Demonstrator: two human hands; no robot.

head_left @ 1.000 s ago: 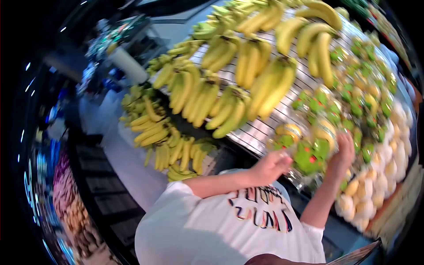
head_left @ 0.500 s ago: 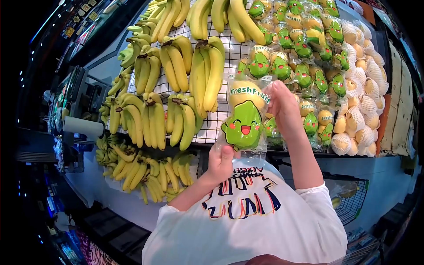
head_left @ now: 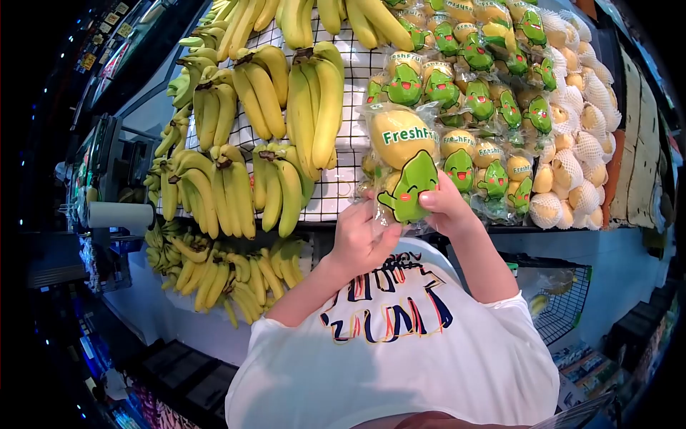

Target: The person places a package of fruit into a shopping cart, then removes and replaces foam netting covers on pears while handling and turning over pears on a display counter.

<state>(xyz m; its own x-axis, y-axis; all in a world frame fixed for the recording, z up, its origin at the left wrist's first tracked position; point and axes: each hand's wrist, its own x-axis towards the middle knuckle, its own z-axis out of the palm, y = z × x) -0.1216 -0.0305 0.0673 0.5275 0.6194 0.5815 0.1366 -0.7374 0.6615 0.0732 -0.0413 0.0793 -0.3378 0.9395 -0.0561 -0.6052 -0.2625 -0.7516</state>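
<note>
Between my hands is a clear plastic bag of yellow fruit (head_left: 404, 136), printed "FreshFruit" with a smiling green cartoon face. My right hand (head_left: 451, 207) grips its lower right side, the thumb pressed on the green print and the fingers hidden behind. At the lower left edge, my left hand (head_left: 363, 236) is closed on the bag, its thumb in front near the bottom. The bag stands roughly upright above the front edge of the fruit display, its top end pointing away from me. Exactly which kind of fruit is inside I cannot tell.
Bunches of bananas (head_left: 314, 100) lie on a white grid-patterned surface to the left, with more bananas (head_left: 236, 279) on a lower shelf. Similar bagged fruits (head_left: 477, 100) fill the rows behind. Fruits in white foam nets (head_left: 572, 171) are on the right, above a shopping basket (head_left: 572, 307).
My right hand has slid from the bag's upper right corner down to its lower right side. The bag has turned slightly, showing more of the upper fruit. The view has shifted a little.
</note>
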